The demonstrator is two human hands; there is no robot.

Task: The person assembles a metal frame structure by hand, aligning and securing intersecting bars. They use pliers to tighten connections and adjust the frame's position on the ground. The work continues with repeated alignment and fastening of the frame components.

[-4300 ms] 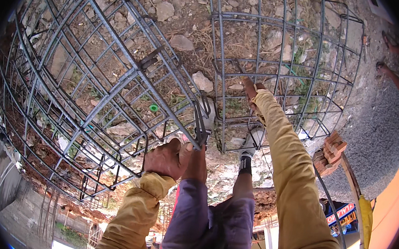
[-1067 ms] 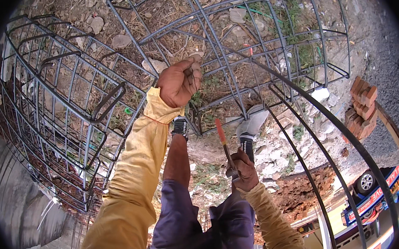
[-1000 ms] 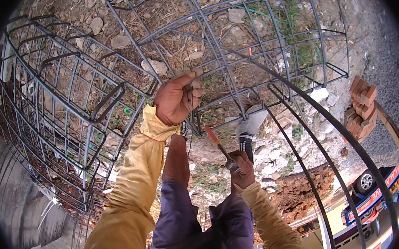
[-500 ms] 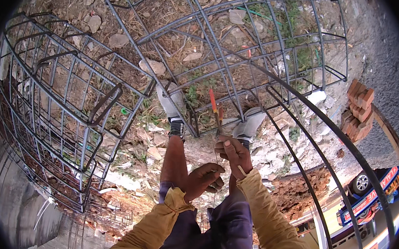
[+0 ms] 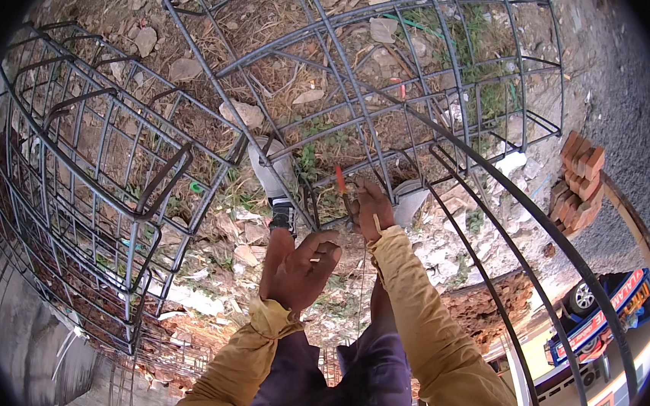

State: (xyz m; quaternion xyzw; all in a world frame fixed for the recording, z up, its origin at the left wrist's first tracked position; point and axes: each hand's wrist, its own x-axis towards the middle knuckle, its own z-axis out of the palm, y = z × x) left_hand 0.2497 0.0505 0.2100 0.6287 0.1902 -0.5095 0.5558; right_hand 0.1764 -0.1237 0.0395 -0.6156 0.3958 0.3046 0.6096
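My right hand (image 5: 372, 209) is closed at the metal end of orange-handled pliers (image 5: 340, 179), beside the near edge of a steel rebar cage. The orange handle points away from me. A thin wire (image 5: 362, 290) hangs below that hand, over my legs; its upper end is hidden. My left hand (image 5: 301, 270) is lower and to the left, its fingers loosely bent and apart, with nothing visible in it. Ahead of both hands lies the rebar cage (image 5: 338, 40), its bars crossing above my shoes.
A second rebar cage (image 5: 139, 188) stands at my left. Long curved bars (image 5: 524, 196) sweep down the right side. Stacked bricks (image 5: 580, 185) and a blue vehicle (image 5: 605, 317) are at far right. Stones and grass cover the ground (image 5: 274, 69) around my shoes (image 5: 272, 170).
My right hand has moved up and forward with the pliers, toward the cage. My left hand has drawn away from the wire, down and left, and its fingers have loosened.
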